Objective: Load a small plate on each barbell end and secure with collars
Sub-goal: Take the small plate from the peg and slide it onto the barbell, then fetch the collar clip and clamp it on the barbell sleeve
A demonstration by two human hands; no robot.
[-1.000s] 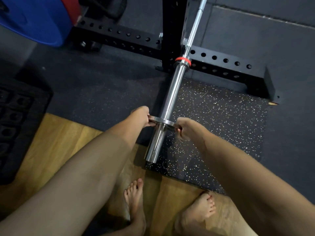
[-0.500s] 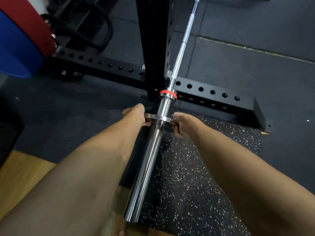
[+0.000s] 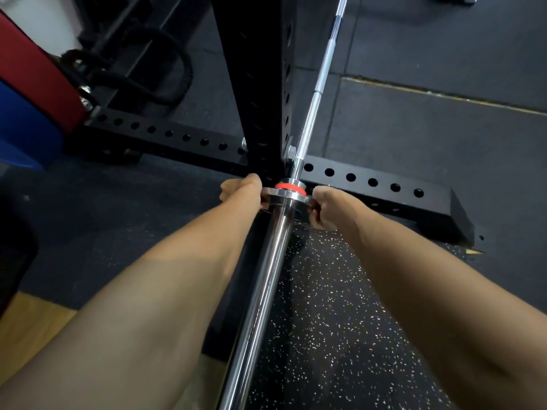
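Slid up against the red ring, small plate pinched by both hands' grip.

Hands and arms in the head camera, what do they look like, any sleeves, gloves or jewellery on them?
Both forearms are bare right up to the frame's bottom edge: no sleeves show. The left hand and right hand wear no gloves, and no watch, strap or bracelet sits on either wrist. Rings cannot be ruled out, since the fingers are mostly hidden.

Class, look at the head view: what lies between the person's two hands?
The small round steel plate, threaded on the chrome barbell sleeve; left hand and right hand grip its opposite edges.
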